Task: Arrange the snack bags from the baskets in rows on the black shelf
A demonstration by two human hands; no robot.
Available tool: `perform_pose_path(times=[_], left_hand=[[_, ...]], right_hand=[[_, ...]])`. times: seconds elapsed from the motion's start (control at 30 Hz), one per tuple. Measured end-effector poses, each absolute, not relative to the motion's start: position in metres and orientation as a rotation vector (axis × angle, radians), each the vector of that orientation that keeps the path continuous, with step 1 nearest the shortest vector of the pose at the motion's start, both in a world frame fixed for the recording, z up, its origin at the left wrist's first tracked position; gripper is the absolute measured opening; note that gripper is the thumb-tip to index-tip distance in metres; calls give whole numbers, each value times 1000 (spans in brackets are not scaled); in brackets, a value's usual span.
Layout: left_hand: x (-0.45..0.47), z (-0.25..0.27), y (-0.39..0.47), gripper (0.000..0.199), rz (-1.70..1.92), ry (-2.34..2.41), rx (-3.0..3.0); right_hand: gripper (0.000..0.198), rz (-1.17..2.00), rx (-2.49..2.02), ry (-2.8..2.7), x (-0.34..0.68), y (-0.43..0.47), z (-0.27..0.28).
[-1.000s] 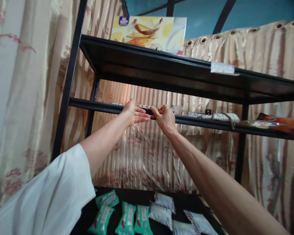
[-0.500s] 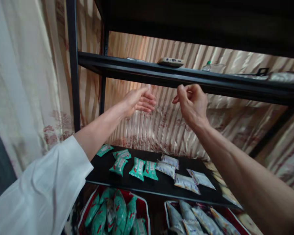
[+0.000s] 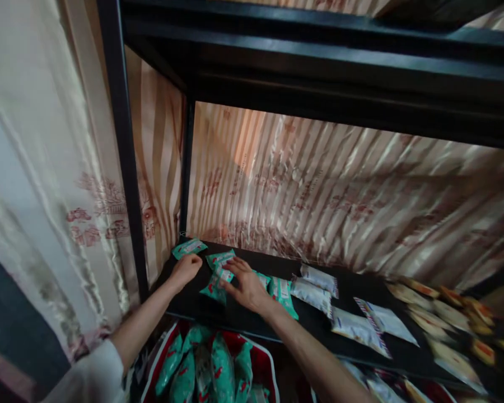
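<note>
My left hand (image 3: 186,270) is low over the left end of the black shelf, its fingers curled into a loose fist with nothing showing in them. Just behind it lies a green packet (image 3: 190,248). Fingers apart, my right hand (image 3: 248,285) reaches over the green packets. Its fingertips overlap a rear green packet (image 3: 219,258) and a front green packet (image 3: 214,290); I cannot tell whether they touch. Another green packet (image 3: 262,278) is partly hidden behind this hand, and a further green packet (image 3: 283,295) lies to its right.
Several white packets (image 3: 355,330) lie right of the green ones on the black shelf (image 3: 315,341). Flat pale packs (image 3: 453,316) are at the far right. Below stands a red-and-white basket (image 3: 271,364) of green packets. A dark post (image 3: 128,151) rises at left; another shelf (image 3: 319,50) hangs above.
Both hands have come down from near the upper shelf to the packets. My left hand has curled shut, while my right has spread its fingers. The view has tilted downward.
</note>
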State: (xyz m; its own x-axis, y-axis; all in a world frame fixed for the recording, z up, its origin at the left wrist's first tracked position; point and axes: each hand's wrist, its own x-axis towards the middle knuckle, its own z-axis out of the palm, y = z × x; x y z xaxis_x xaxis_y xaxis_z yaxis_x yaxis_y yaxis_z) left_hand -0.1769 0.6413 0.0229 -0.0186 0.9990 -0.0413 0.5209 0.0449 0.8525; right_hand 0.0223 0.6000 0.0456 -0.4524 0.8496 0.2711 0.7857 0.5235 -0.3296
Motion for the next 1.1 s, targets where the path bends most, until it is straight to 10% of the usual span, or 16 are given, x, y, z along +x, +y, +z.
perform_pose_path(times=[0.23, 0.63, 1.1], left_hand=[[-187, -62, 668, 25, 799, 2008, 1819], [-179, -112, 707, 41, 1156, 2023, 1951], [-190, -130, 722, 45, 1053, 2168, 1950]], right_hand=[[64, 406, -1581, -2520, -5, 642, -29], [23, 363, -1524, -2569, 5, 675, -18], [60, 233, -1465, -2632, -70, 778, -72]])
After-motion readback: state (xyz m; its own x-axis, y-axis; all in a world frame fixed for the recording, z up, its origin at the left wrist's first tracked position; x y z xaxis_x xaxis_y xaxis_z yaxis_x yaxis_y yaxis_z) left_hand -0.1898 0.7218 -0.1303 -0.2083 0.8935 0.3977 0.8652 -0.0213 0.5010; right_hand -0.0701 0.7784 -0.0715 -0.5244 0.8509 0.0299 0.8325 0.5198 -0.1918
